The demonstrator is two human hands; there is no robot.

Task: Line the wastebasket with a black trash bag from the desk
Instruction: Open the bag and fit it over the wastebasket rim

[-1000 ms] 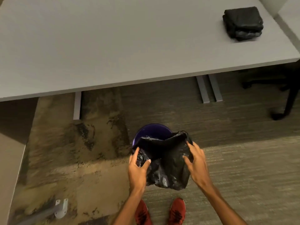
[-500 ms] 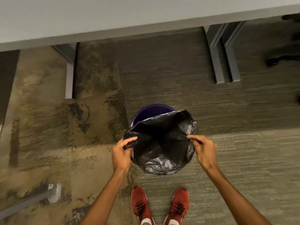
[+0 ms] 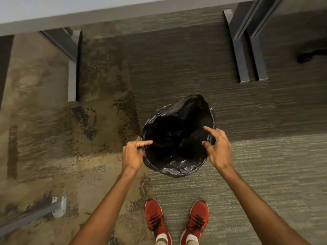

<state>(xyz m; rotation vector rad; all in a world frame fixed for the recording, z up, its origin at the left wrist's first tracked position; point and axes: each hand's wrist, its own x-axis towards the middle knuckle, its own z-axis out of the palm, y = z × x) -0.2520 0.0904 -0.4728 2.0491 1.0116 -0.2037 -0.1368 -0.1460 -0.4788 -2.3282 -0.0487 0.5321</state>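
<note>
A black trash bag (image 3: 177, 138) sits with its mouth spread wide on the carpet in front of my feet. It covers the purple wastebasket completely, so none of the basket shows. My left hand (image 3: 133, 154) pinches the bag's rim at its left edge. My right hand (image 3: 218, 147) grips the rim on the right side, thumb and forefinger reaching over the opening. The bag's plastic folds down over the near side.
The grey desk's front edge (image 3: 106, 15) runs across the top, with metal legs at the left (image 3: 72, 68) and right (image 3: 244, 55). A chair base (image 3: 311, 53) lies far right. A metal bracket (image 3: 58, 206) rests on the floor lower left. My red shoes (image 3: 177, 220) stand just behind the bag.
The view has tilted down, so the desk top and folded bags are out of sight. The bag's mouth has been pulled wider and now hides the purple rim that showed before.
</note>
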